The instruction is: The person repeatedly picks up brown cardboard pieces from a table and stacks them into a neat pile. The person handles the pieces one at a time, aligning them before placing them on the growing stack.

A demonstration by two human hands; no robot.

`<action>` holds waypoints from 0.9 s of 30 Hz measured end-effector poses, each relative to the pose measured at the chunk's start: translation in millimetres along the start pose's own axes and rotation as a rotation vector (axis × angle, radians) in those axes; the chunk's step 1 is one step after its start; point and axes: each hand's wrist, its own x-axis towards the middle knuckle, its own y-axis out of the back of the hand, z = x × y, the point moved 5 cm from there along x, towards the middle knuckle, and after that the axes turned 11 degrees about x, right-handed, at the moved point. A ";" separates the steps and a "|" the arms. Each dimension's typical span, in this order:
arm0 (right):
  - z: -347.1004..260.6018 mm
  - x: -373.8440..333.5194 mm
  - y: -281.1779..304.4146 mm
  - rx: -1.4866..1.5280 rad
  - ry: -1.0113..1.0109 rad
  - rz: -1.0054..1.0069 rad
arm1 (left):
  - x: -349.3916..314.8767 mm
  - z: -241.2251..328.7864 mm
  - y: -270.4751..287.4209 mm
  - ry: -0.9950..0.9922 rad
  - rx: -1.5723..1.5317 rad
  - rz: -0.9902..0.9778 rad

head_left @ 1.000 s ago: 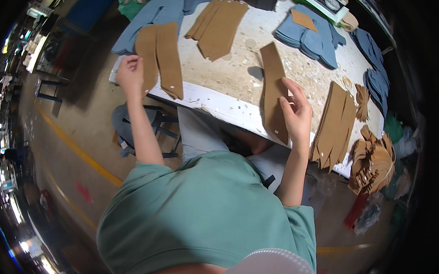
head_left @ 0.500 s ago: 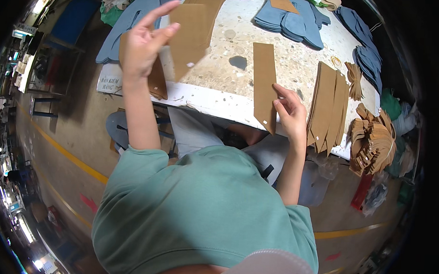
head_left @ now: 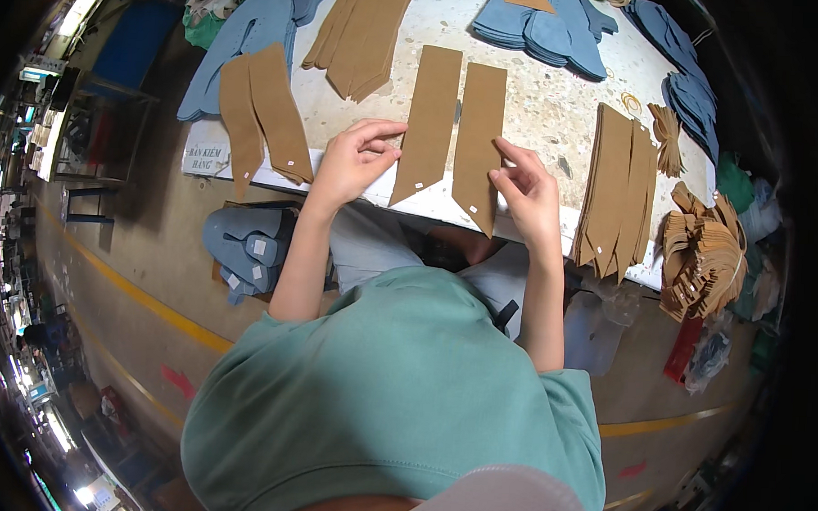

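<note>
From my end of the feed, my left hand (head_left: 363,157) sits at the outer edge of the left brown strip (head_left: 427,116), forefinger above and thumb below, both at that edge. The fingers are loosely bent; whether they pinch the strip or only touch it, I cannot tell. This strip lies flat on the tabletop (head_left: 553,116), its slanted end toward me. Just beside it, with a narrow gap between, lies the right brown strip (head_left: 480,136), its slant running the opposite way. My right hand (head_left: 527,189) meets that one's outer edge, finger and thumb spread along it; again I cannot tell a pinch from a touch. Each strip carries a small white label near its slanted end.

For holders, I see the stool (head_left: 224,269) under the table's left part, mostly covered by labelled blue pieces (head_left: 247,236). Far right, below the tabletop, hangs a clear plastic bag (head_left: 712,349); its contents are too unclear to name.

Along the near edge, the brown pair (head_left: 268,106) on the left pokes past the rim. The right strip's tip reaches the rim between my hands. Speckled surface shows from my right hand across to the brown stack (head_left: 614,186), whose points also overhang. Beyond that, at the right-hand corner, sits the tied brown bundle (head_left: 705,252).
</note>
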 end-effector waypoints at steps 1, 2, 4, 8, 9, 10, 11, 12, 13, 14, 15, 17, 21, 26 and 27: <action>0.7 2.3 -2.0 -0.006 0.006 0.002 | -1.2 2.4 -0.9 -0.015 -0.017 0.016; 1.0 4.5 -3.7 -0.012 0.011 0.003 | -2.0 2.8 -4.0 0.014 -0.034 0.032; 0.2 9.8 -6.2 -0.051 0.021 0.009 | -1.6 5.8 -8.7 0.041 -0.001 0.072; -5.0 15.1 -9.7 -0.110 0.022 -0.012 | 4.3 13.5 -12.0 0.022 0.104 0.184; -6.8 14.3 -10.6 -0.127 0.027 -0.015 | 4.7 14.4 -12.2 0.015 0.055 0.214; -8.4 11.9 -12.2 -0.143 0.032 -0.018 | 4.3 15.3 -11.6 0.000 -0.002 0.239; -9.8 9.4 -13.8 -0.160 0.037 -0.023 | 3.0 14.1 -10.7 0.025 0.042 0.223; -10.8 5.9 -15.9 -0.170 0.043 -0.023 | 1.0 13.1 -6.9 0.041 0.078 0.204; -11.4 1.9 -18.0 -0.180 0.049 -0.023 | -1.2 11.8 -2.9 0.057 0.106 0.187; -12.9 -0.5 -19.9 -0.184 0.069 -0.035 | -3.9 11.3 0.5 0.052 0.131 0.175; -13.1 -1.3 -20.2 -0.187 0.065 -0.018 | -7.1 10.7 3.9 0.047 0.149 0.164; -13.8 0.7 -21.0 -0.157 0.047 -0.031 | -11.6 9.2 6.3 0.052 0.151 0.150; -19.0 -0.9 -27.9 -0.163 0.050 -0.059 | -18.4 12.8 0.9 0.036 0.132 0.173; -33.5 -11.7 -38.2 -0.578 0.214 0.013 | -19.8 27.7 -1.7 -0.062 0.508 0.207; -37.0 -12.0 -42.2 -0.682 0.305 0.029 | -17.6 30.4 1.9 -0.094 0.592 0.205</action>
